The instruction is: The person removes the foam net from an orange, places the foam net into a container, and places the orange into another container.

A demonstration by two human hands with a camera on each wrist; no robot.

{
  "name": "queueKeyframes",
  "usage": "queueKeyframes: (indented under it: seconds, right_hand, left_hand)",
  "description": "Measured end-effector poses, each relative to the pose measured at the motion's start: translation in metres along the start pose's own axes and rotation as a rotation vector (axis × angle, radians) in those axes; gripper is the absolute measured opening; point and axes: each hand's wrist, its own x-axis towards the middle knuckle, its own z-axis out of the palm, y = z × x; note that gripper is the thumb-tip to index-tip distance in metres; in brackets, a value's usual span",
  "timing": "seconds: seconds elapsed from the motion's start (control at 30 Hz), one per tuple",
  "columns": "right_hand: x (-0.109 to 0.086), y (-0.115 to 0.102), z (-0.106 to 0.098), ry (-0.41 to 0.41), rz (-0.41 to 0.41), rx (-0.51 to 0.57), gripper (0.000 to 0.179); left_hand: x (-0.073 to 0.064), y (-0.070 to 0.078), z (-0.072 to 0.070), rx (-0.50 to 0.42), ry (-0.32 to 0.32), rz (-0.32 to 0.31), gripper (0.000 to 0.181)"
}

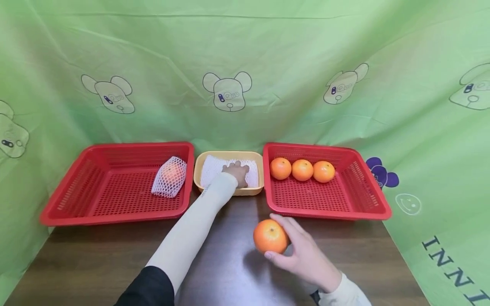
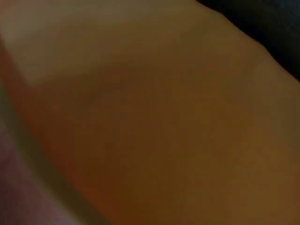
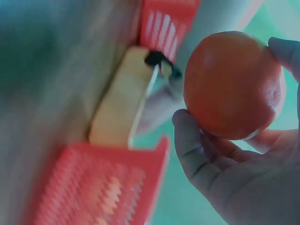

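Observation:
My right hand [image 1: 304,250] grips an orange [image 1: 271,236] above the table, thumb on the near side and fingers on the far side. In the right wrist view the same orange [image 3: 232,86] sits between the thumb and fingers. My left hand [image 1: 236,172] reaches into a small yellow tray [image 1: 249,192] at the back middle. Its spread fingers rest on white foam net sleeves [image 1: 211,170] lying there. The left wrist view is dark and blurred, filled by a close brownish surface.
A red basket [image 1: 310,211] at right holds three oranges [image 1: 302,170] in a row. The red basket [image 1: 115,214] at left holds one orange in a foam net [image 1: 170,177]. Behind them hangs a green printed curtain [image 1: 160,55]. The brown table [image 1: 115,255] lies in front.

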Motion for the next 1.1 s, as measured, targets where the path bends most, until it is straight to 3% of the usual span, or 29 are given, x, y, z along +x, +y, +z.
queueKeyframes:
  seconds: [0.17,0.27,0.33,0.47,0.6,0.77,0.97,1.1]
  right_hand:
    - [0.017,0.013,-0.032,0.022,0.041,-0.035,0.077]
    - [0.029,0.025,-0.049,0.017,0.088,-0.05,0.075]
    - [0.039,0.034,-0.059,0.009,0.118,-0.074,0.076]
    - [0.062,0.05,-0.077,-0.029,0.156,-0.159,0.08]
    - [0.086,0.064,-0.087,-0.11,0.163,-0.231,0.084]
    - [0.114,0.077,-0.094,-0.204,0.127,-0.247,0.079]
    - [0.138,0.093,-0.086,-0.335,0.168,-0.303,0.079]
    - [0.153,0.1,-0.076,-0.41,0.147,-0.344,0.079]
  left_hand:
    - [-0.024,0.008,-0.008,-0.017,0.178,0.015,0.06]
    - [-0.046,0.022,-0.008,-0.101,0.304,0.059,0.061]
    - [-0.062,0.035,-0.006,-0.17,0.343,0.1,0.064]
    - [-0.086,0.062,0.005,-0.247,0.298,0.148,0.082]
    - [-0.097,0.082,0.019,-0.221,0.242,0.112,0.099]
    - [-0.095,0.099,0.027,-0.168,0.262,0.032,0.106]
    - [-0.09,0.108,0.031,-0.129,0.277,0.01,0.106]
    - [-0.09,0.11,0.031,-0.144,0.27,-0.016,0.106]
